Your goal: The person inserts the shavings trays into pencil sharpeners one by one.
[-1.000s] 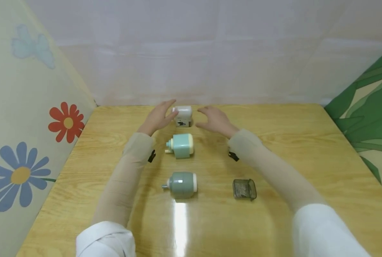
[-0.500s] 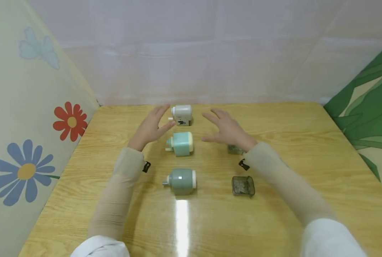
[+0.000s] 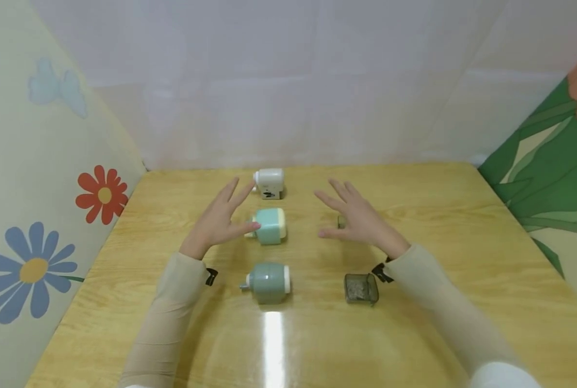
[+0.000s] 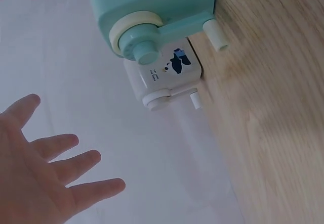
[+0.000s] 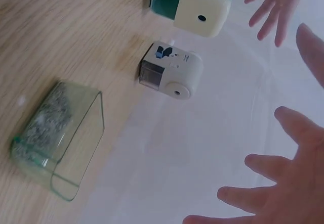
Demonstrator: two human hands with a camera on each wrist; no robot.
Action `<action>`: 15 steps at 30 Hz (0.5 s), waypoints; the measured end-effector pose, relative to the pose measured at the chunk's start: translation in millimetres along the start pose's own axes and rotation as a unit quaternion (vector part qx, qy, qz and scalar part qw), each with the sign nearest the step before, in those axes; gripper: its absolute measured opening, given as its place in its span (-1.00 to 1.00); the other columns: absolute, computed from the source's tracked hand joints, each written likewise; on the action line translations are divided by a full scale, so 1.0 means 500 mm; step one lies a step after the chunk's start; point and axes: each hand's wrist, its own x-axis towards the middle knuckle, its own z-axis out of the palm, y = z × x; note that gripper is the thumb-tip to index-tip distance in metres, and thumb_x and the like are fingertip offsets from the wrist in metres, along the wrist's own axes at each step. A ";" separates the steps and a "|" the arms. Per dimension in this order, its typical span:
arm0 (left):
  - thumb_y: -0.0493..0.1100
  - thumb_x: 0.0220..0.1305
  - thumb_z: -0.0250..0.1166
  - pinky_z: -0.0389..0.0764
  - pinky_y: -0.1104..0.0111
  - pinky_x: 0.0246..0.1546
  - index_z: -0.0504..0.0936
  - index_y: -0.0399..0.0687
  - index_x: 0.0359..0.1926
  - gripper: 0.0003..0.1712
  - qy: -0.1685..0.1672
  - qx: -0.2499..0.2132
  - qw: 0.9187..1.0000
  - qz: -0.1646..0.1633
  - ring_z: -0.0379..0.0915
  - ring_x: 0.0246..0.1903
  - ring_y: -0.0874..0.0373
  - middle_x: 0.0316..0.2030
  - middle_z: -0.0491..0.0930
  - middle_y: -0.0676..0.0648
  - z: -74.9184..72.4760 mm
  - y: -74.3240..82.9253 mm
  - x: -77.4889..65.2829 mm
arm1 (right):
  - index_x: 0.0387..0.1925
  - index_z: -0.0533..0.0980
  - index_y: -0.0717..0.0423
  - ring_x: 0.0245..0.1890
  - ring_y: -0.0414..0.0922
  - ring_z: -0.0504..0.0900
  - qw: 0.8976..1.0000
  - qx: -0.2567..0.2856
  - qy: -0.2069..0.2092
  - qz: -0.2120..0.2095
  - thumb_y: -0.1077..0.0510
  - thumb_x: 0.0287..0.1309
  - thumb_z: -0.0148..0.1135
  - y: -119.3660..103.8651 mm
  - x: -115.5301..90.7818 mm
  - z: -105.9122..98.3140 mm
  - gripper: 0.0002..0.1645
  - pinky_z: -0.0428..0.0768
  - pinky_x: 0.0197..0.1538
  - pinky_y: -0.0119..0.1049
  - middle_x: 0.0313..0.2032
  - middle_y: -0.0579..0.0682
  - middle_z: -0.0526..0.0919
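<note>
Above the surface (image 3: 414,339) hover the left hand (image 3: 213,223) and right hand (image 3: 361,218), fingers spread wide. The grey sharpener (image 3: 270,283) stands farthest from the back edge, the teal sharpener (image 3: 270,226) nearer, the white sharpener (image 3: 270,183) closest; on their right-edge side lie the dark bin (image 3: 372,288) and green bin (image 5: 81,98), the latter holding shavings (image 5: 50,115).

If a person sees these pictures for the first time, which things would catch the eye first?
Probably the left hand and the right hand, with fingers spread above the table. Then a column of pencil sharpeners along the table's middle: a white one farthest, a turquoise one, and a grey-green one nearest. The right wrist view also shows a clear greenish drawer on the table, holding what look like grey shavings.
</note>
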 end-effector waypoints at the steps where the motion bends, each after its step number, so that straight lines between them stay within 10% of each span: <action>1: 0.37 0.05 0.17 -0.01 -0.16 0.20 -0.17 0.32 0.41 0.02 0.003 0.001 1.000 0.003 -0.25 0.32 -0.23 0.39 -0.29 -0.21 0.001 -0.001 -0.004 | 0.39 -0.01 -0.06 0.29 0.37 -0.23 1.000 0.000 -0.002 0.003 -0.30 -0.06 0.25 0.002 -0.007 0.001 0.07 -0.01 0.13 0.40 0.38 0.23 -0.23; 15: 0.36 0.00 0.22 -0.05 -0.20 0.19 -0.23 0.27 0.42 0.11 -0.022 0.009 1.000 -0.010 -0.31 0.33 -0.25 0.39 -0.32 -0.24 0.016 -0.013 -0.032 | 0.35 0.12 -0.03 0.31 0.32 -0.25 0.998 0.024 0.020 0.051 -0.21 -0.07 0.31 0.041 -0.085 0.000 -0.01 0.01 0.10 0.42 0.37 0.24 -0.18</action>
